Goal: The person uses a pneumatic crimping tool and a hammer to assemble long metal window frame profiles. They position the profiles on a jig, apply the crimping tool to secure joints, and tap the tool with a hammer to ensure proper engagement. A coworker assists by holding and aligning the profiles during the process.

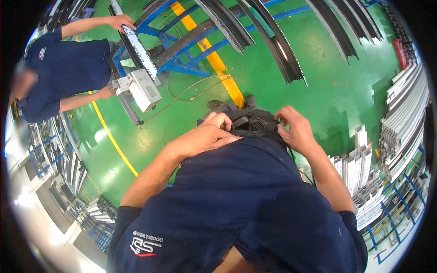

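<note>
A black pouch-like pack (249, 123) with a mesh vent sits at my waist, just beyond the hem of my dark blue shirt (241, 182). At its left end is my left hand (210, 134), fingers curled inward and thumb lying along the hem. My right hand (295, 129) is bent at the pack's right edge, thumb and fingertips drawn close together. What either hand pinches, if anything, is hidden or too small to name. A thin dark cable (306, 175) hangs beside my right forearm.
At the upper left a co-worker (68, 63) handles a long profile (139, 52) beside a grey-white machine head (143, 90). Dark profiles (277, 43) jut from a blue rack (182, 57) ahead. A hose (186, 98) lies on the green floor (177, 118). Pale profiles (403, 118) are stacked right.
</note>
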